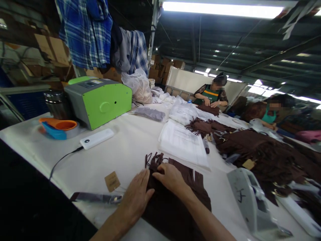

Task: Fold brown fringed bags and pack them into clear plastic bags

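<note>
Brown cloth (165, 209) is lying on the white bench (130, 139) straight ahead of the worker, its near end running out of view at the bottom. Fringe (199, 177) is showing along its far edge, with thin strands bunching at the far left corner.

Left hand (136, 190): resting along the cloth's left edge by that corner, fingers straight and side by side, thumb standing apart, nothing being gripped. Right hand (170, 177): bending its fingers over the far edge, thumb and forefinger nearing each other at the strands. Fingertips are partly hiding among dark cloth, so whether they are pinching it I cannot tell.

Surroundings: a cardboard tag (112, 181) is lying left of the left hand, just beyond a dark strip in clear wrap (95, 197). Printed sheets (184, 142) are sitting past the fringe; a grey plastic tool (250, 201) is standing right of the cloth.

On handling: the step in hand is seemingly arranging the corner. Doing it well is probably calling for a light left palm steadying the edge while the right fingertips are working strand by strand. Dark on dark is hiding tangles; hard tugging is likely risking skewing the layers.
</note>
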A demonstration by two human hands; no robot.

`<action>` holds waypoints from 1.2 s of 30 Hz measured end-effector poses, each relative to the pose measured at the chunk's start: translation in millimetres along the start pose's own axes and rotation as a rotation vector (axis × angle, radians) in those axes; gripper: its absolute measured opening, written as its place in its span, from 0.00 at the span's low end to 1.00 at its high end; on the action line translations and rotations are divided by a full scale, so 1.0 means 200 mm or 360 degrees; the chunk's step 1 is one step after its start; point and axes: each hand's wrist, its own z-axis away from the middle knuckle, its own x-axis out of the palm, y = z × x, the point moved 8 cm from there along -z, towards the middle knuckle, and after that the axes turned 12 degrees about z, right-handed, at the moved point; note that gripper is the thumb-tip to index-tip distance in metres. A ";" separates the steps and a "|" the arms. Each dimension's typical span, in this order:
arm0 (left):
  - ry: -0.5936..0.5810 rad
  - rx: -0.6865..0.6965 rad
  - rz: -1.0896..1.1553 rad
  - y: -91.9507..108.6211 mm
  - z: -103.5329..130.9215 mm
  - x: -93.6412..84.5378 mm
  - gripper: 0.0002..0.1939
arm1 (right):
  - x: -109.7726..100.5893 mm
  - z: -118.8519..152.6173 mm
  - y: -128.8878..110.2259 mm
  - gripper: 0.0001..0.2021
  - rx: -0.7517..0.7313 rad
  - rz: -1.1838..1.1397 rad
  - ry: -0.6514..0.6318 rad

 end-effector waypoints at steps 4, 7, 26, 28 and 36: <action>0.0115 0.0109 -0.0102 0.12 0.09 0.02 0.48 | 0.05 -0.06 -0.02 0.03 0.0045 -0.0111 -0.0060; 0.0112 0.0189 -0.0167 0.22 0.14 0.02 0.55 | 0.09 -0.08 0.01 0.04 0.0095 -0.0266 -0.0193; -0.0236 0.0233 0.0238 0.29 0.20 -0.21 0.13 | -0.10 0.33 -0.13 0.06 -0.0739 0.0236 0.0050; -0.0277 0.0342 0.0344 0.34 0.22 -0.22 0.12 | -0.08 0.33 -0.10 0.08 -0.0714 0.0400 0.0018; -0.0177 -0.0224 0.0312 0.14 0.00 -0.26 0.18 | -0.04 0.31 -0.21 0.12 -0.0786 0.0445 0.0063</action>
